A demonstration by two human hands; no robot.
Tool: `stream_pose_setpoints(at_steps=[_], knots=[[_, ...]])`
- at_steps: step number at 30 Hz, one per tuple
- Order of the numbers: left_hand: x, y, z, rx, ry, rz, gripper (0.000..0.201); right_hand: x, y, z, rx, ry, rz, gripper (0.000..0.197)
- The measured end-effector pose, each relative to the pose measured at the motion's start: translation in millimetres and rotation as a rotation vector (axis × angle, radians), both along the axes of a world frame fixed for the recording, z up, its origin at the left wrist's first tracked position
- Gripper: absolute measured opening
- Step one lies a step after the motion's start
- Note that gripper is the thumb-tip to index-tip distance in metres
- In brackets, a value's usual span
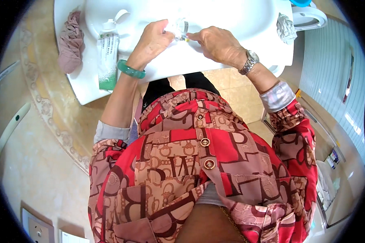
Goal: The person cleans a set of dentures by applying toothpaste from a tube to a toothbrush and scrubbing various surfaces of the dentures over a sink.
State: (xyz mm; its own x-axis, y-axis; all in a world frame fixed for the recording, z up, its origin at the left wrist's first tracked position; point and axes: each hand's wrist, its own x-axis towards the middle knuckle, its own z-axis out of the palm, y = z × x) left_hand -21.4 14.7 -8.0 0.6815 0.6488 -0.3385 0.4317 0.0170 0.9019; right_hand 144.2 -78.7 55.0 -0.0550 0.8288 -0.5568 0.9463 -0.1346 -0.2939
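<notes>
Over the near part of a white washbasin [247,24], both my hands come together. My left hand [155,40], with a green bangle at the wrist, has its fingers curled closed at a small, clear, shiny thing [182,35] with yellow and dark specks. My right hand [218,43], wearing a metal watch, reaches the same thing from the other side, its index finger stretched to it and the other fingers bent. Glare blurs what it is. Left of my left hand, a white and green squeeze tube [108,56] lies on the basin edge with its flip cap open.
A crumpled dusty-pink cloth [71,44] drapes the basin's left edge. On the right rim lies a crumpled whitish cloth [286,28]. Beyond it are a white toilet seat [312,18] and a blue container [301,2]. A ribbed glass panel [332,65] stands at right.
</notes>
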Motion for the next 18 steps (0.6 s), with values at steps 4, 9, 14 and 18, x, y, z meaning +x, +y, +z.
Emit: stream_pose_setpoints(at_steps=[4, 9, 14, 18], knots=[[4, -1, -2, -0.038, -0.057, 0.070, 0.015, 4, -3, 2, 0.044, 0.136, -0.003, 0.025], [5, 0, -11, -0.134, -0.077, 0.079, 0.012, -2, 4, 9, -0.003, -0.057, 0.033, 0.026], [6, -2, -8, -0.147, -0.143, 0.076, 0.012, 2, -5, 11, 0.095, 0.124, 0.036, 0.024], [5, -1, -11, -0.123, -0.123, 0.079, 0.014, -3, 2, 9, -0.021, 0.018, -0.049, 0.026]])
